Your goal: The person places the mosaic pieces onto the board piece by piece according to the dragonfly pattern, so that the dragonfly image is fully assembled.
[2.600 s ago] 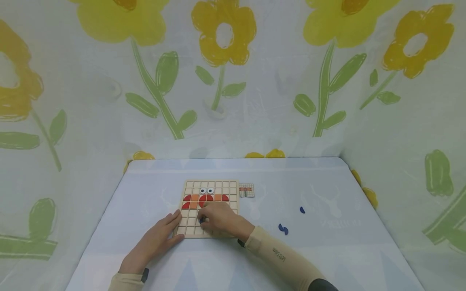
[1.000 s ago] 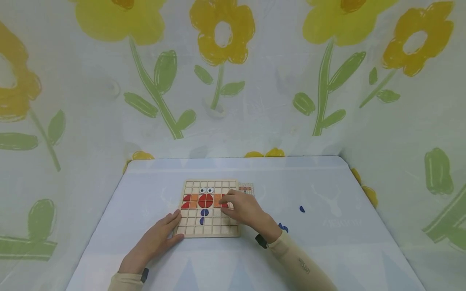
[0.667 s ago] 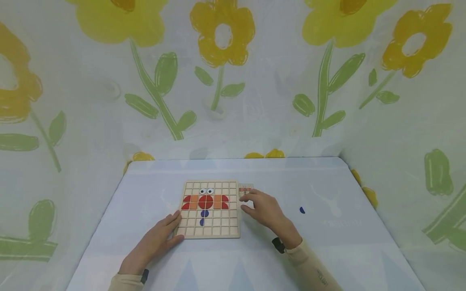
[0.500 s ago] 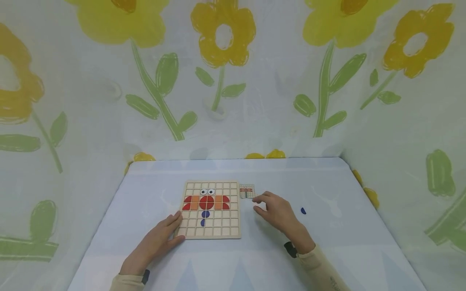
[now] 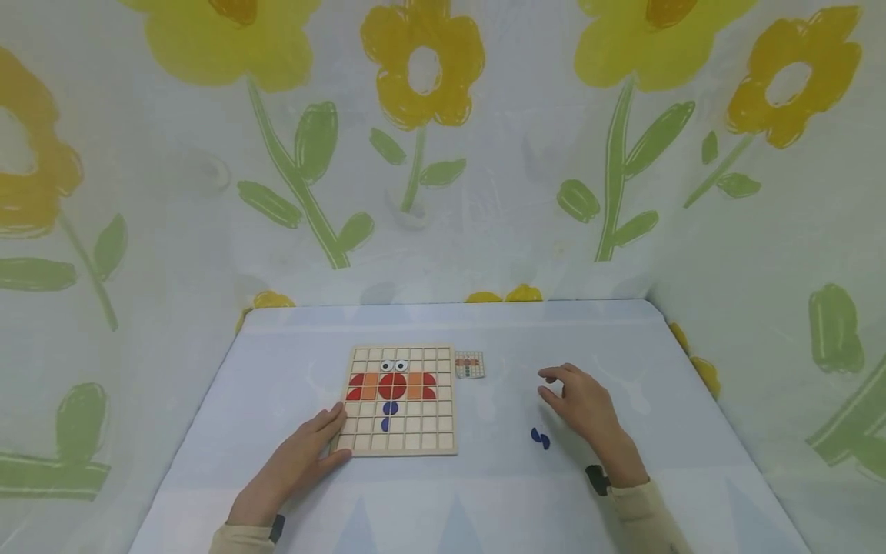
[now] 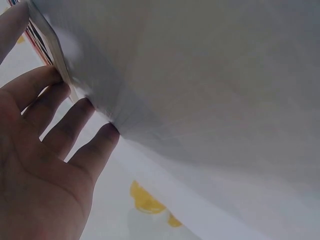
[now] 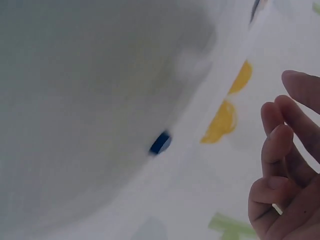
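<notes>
A square wooden grid board (image 5: 422, 423) lies on the table. It carries a pair of eye tiles (image 5: 394, 365), a red disc (image 5: 392, 386) flanked by orange squares (image 5: 370, 385) and red quarter pieces (image 5: 429, 380), and blue pieces (image 5: 391, 408) below. My left hand (image 5: 298, 462) rests along the board's left edge, fingers fairly straight; in the left wrist view its fingertips (image 6: 110, 132) touch down by the edge. My right hand (image 5: 584, 404) hovers right of the board, loosely bent, holding nothing. Near it lies a blue half-round piece (image 7: 160, 143), hidden in the head view.
Two blue pieces (image 5: 541, 438) lie on the table (image 5: 498, 500) below and left of the right hand. A small patterned card (image 5: 469, 365) sits against the board's right edge. Behind the table hangs a flowered curtain (image 5: 498, 192).
My right hand has left the board, where it set a blue piece and then touched the right-hand red pieces, and has moved right over the table. My left hand has stayed at the board's edge.
</notes>
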Available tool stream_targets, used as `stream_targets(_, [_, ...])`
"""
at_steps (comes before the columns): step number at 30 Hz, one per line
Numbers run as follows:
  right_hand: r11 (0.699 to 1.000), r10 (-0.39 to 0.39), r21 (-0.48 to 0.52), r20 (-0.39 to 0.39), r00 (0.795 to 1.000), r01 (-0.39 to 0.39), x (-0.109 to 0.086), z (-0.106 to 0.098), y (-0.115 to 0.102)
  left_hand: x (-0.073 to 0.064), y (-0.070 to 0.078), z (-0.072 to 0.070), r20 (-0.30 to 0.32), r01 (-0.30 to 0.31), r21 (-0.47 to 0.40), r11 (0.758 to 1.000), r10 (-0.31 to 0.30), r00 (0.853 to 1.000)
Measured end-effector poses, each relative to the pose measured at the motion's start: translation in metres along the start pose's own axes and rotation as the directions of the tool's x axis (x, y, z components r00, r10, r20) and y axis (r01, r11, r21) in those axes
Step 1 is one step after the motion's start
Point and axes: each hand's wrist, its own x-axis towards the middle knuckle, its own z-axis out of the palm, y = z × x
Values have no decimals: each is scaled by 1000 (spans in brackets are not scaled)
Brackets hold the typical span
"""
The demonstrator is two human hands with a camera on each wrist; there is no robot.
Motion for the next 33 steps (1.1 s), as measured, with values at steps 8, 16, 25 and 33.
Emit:
stream_targets(8, [1000,2,7,56,998,-3,-9,-11,44,0,0,0,-3,-4,11,1000,4,1000])
stream_targets(16, [998,-20,69,204,979,6,-11,-16,62,1,-3,1,-26,-35,3,999,35,999])
stream_targets(25, [998,-38,56,228,973,25,-6,-8,67,-1,3,-2,-16,-19,-20,1000,19,1000])
stream_targets(33, [999,-25,33,220,975,18,-5,-6,66,-2,2,-4,-16,-24,-16,1000,24,1000])
